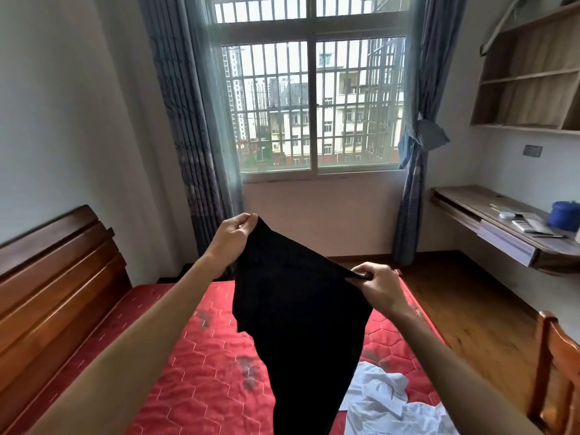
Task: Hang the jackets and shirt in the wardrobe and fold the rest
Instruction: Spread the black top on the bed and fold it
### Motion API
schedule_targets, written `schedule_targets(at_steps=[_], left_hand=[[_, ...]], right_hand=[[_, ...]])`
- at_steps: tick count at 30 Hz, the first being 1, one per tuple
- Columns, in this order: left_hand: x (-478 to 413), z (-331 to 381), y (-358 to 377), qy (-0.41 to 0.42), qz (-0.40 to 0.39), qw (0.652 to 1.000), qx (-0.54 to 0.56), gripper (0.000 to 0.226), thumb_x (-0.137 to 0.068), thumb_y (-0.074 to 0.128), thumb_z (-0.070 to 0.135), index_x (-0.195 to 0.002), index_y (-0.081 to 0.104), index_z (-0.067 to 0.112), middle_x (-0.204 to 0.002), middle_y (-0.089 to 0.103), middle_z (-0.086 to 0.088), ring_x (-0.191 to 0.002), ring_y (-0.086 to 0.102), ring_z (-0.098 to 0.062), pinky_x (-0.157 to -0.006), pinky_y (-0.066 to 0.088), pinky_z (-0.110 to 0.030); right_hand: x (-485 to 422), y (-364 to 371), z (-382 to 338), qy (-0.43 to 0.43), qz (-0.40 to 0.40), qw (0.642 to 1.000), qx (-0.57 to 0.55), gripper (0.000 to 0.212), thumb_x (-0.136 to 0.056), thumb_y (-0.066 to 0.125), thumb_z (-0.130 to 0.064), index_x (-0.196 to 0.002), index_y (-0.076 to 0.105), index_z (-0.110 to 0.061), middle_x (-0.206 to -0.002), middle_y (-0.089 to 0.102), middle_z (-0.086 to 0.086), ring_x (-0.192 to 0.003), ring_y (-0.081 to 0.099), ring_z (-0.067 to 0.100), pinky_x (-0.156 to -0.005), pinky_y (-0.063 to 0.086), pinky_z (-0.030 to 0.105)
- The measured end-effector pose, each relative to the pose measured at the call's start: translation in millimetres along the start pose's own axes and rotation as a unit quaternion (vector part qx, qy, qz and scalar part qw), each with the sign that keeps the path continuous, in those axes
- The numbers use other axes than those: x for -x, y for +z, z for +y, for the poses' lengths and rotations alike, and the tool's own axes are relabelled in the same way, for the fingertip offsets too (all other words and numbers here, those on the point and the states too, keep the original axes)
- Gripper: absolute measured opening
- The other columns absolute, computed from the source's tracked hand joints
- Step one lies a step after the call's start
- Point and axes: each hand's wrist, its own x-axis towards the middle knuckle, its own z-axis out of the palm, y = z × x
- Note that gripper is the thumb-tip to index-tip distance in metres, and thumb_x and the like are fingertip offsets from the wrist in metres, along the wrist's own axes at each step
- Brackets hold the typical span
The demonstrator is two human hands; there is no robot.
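Both hands, left hand (233, 235) and right hand (378, 285), pinch the black garment's (298, 309) top edge; it hangs lengthwise over the red mattress (201, 387).

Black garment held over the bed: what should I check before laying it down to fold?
1. Grip of left hand on black garment upper corner: ok.
2. Pinch of right hand on the opposite corner: ok.
3. Top edge level: not ok, the left side sits higher.
4. Bare red mattress to lay it on: ok, at left.
5. Spot free of white shirt: not ok, it lies crumpled at right.
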Motion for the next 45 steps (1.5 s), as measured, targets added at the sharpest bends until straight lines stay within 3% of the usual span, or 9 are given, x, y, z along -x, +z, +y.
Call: schedule_targets(at_steps=[7,12,16,23,28,31,37,42,45], left_hand=[[10,-2,-3,0.013,-0.111,0.984,-0.141,0.049,-0.084,0.065,0.064,-0.084,0.070,0.015,-0.073,0.063,-0.003,-0.067,0.060,-0.013,-0.068,0.051,-0.029],[4,-2,-10,0.117,-0.088,0.898,-0.414,0.049,-0.054,0.089,0.056,-0.086,0.064,0.028,-0.078,0.067,0.011,-0.076,0.064,-0.009,-0.074,0.054,-0.033],[-1,-5,-13,0.129,-0.030,0.917,-0.376,0.021,-0.071,0.084,0.033,-0.082,0.066,0.035,-0.078,0.069,0.014,-0.078,0.066,-0.011,-0.079,0.054,-0.037],[-2,-4,-22,0.126,-0.009,0.938,-0.321,0.019,-0.084,0.073,0.004,-0.094,0.077,0.020,-0.080,0.071,0.010,-0.064,0.060,0.007,-0.071,0.046,-0.018],[-4,-3,3,0.091,0.093,0.938,-0.323,0.016,-0.094,0.061,0.011,-0.098,0.074,0.019,-0.083,0.070,0.004,-0.075,0.066,-0.012,-0.082,0.056,-0.030],[-2,6,25,0.099,0.000,0.960,-0.263,0.012,-0.091,0.070,0.024,-0.103,0.073,0.020,-0.091,0.073,0.002,-0.084,0.070,-0.014,-0.077,0.056,-0.026],[16,0,73,0.066,-0.247,0.947,-0.194,0.101,-0.055,0.082,0.068,-0.143,0.043,0.040,-0.145,0.049,0.009,-0.130,0.048,-0.011,-0.106,0.046,-0.035],[30,10,115,0.063,-0.350,0.932,-0.072,0.046,-0.077,0.084,0.008,-0.113,0.067,0.032,-0.114,0.069,0.016,-0.106,0.066,0.000,-0.093,0.050,-0.021],[33,15,128,0.080,-0.367,0.925,-0.049,0.030,-0.080,0.079,0.000,-0.099,0.075,0.023,-0.107,0.075,0.004,-0.100,0.070,-0.010,-0.093,0.054,-0.027]], right_hand=[[-29,-38,-30,-0.129,0.117,0.977,0.120,0.035,-0.073,0.062,0.006,-0.094,0.080,-0.016,-0.087,0.068,0.002,-0.085,0.065,0.018,-0.086,0.049,0.028],[-35,-59,-40,-0.116,0.132,0.979,0.108,0.036,-0.077,0.056,0.002,-0.099,0.076,-0.019,-0.093,0.075,0.000,-0.092,0.068,0.018,-0.092,0.052,0.032],[-33,-66,-43,-0.100,0.144,0.981,0.085,0.028,-0.085,0.059,-0.003,-0.100,0.076,-0.021,-0.091,0.076,-0.003,-0.090,0.068,0.015,-0.091,0.053,0.031],[-26,-84,-57,-0.104,0.142,0.982,0.070,0.018,-0.089,0.066,-0.011,-0.100,0.079,-0.018,-0.092,0.077,-0.001,-0.087,0.066,0.011,-0.081,0.042,0.014],[-23,-77,-87,-0.044,0.070,0.996,-0.025,0.014,-0.089,0.068,-0.021,-0.085,0.078,-0.012,-0.080,0.075,0.007,-0.078,0.066,0.018,-0.072,0.049,0.031],[-22,-66,-102,-0.056,0.026,0.997,-0.053,0.018,-0.091,0.067,-0.020,-0.087,0.076,-0.005,-0.085,0.073,0.017,-0.079,0.065,0.022,-0.071,0.050,0.034],[-5,-62,-117,-0.076,-0.045,0.989,-0.116,0.015,-0.095,0.063,-0.012,-0.102,0.075,-0.008,-0.096,0.075,0.010,-0.090,0.070,0.023,-0.082,0.057,0.038],[9,-81,-128,-0.037,-0.131,0.970,-0.202,0.018,-0.098,0.057,-0.007,-0.097,0.073,-0.016,-0.092,0.075,0.005,-0.083,0.072,0.016,-0.074,0.058,0.027],[14,-96,-129,-0.007,-0.135,0.967,-0.215,0.017,-0.099,0.054,-0.008,-0.098,0.071,-0.014,-0.093,0.073,0.007,-0.085,0.071,0.018,-0.076,0.059,0.029]])
